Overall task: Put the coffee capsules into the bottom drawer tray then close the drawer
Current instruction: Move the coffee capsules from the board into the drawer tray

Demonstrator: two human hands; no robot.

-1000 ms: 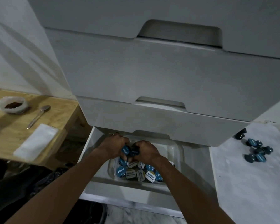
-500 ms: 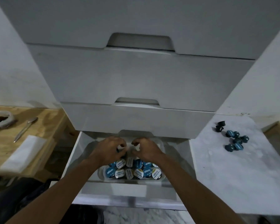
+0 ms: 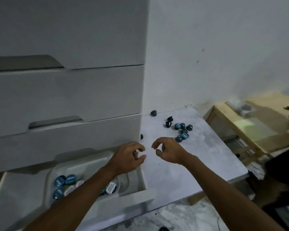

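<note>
The drawer fronts (image 3: pixel 65 90) look smooth and matt grey, the tray (image 3: pixel 83 165) like pale glossy plastic. The capsules (image 3: pixel 182 130) show shiny blue foil lids (some are dark plastic). The slab (image 3: pixel 190 164) looks like mottled stone; the crate (image 3: pixel 260 127) is bare, rough wood.

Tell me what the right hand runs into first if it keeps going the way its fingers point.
The right hand points up and away over the pale marble-look surface. Probably first: the cluster of small blue coffee capsules just beyond its knuckles, though depth is unclear.

Dim room, white wall (image 3: pixel 223 47), grey cabinet (image 3: pixel 65 30), wooden crate (image 3: pixel 257 127)
</note>
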